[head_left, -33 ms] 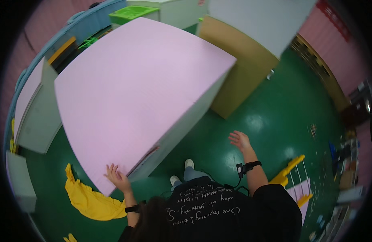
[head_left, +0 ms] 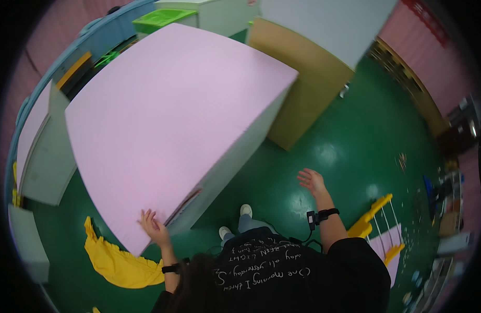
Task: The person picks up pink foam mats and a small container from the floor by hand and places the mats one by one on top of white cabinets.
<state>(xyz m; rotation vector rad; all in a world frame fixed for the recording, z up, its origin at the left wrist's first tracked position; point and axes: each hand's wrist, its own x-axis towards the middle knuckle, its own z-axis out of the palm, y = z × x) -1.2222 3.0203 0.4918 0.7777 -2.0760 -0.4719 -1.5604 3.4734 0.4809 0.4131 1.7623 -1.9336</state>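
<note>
Partly hidden — yellow cloth (head_left: 115, 263) | hands (head_left: 154, 227) — left at pink tabletop (head_left: 167, 115), contact unclear

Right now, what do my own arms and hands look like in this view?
Your left hand and right hand are ungloved, fingers bare. The black short sleeves leave the forearms uncovered. Each forearm wears a black strap near the wrist; the right one carries a small black module, with a dark cable below it.
</note>
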